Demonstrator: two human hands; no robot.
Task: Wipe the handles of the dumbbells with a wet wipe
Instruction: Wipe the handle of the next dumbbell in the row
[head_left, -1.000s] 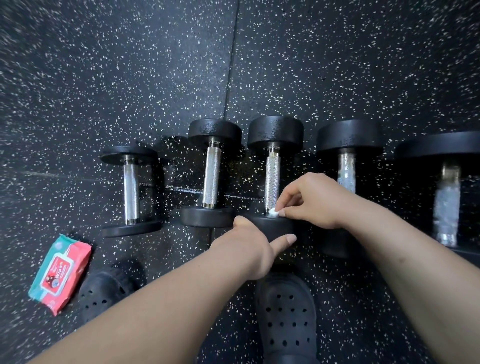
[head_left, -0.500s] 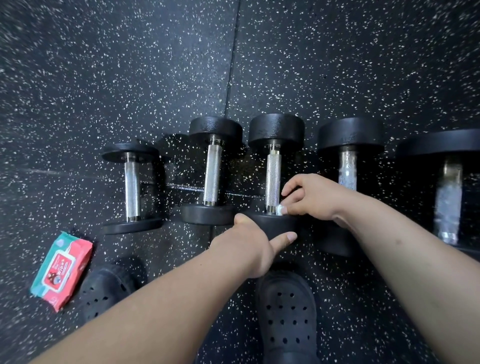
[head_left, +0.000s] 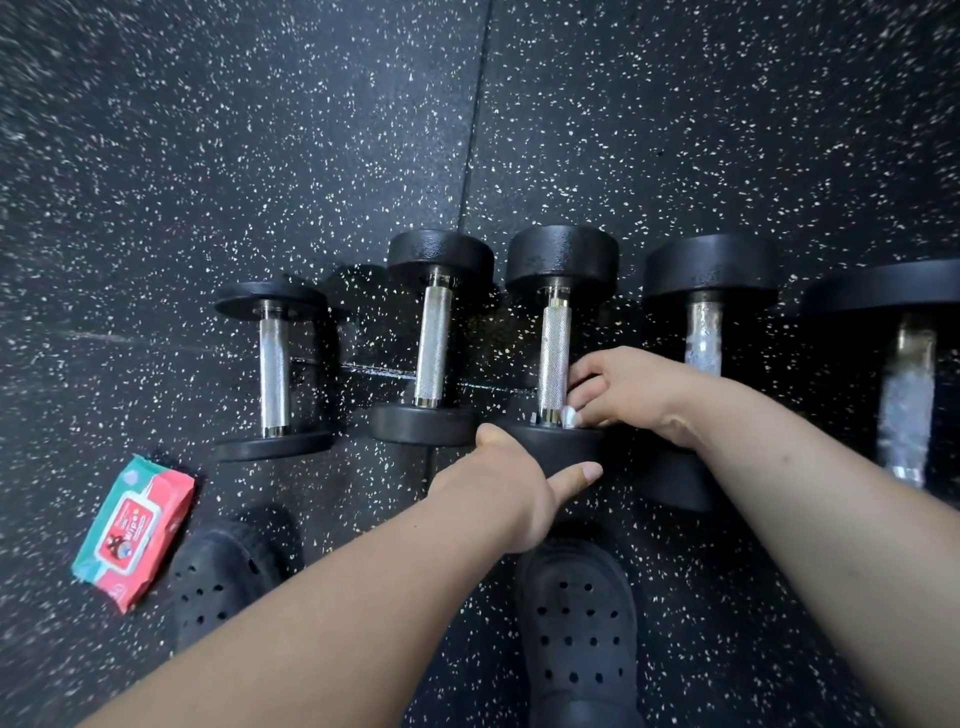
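White wipe (head_left: 570, 415), pinched in my right hand's (head_left: 628, 395) curled fingers, sits at the near end of the third handle (head_left: 554, 353) while my left hand (head_left: 498, 493) grips its near head (head_left: 563, 448); fourth handle (head_left: 702, 338) and fifth handle (head_left: 906, 395) glisten, so I judge them done, with first handle (head_left: 274, 374) and second handle (head_left: 432, 348) dry and yet to do.

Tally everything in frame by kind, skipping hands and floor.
dumbbells: 5
wet wipe: 1
wipes pack: 1
clogs: 2
Total: 9
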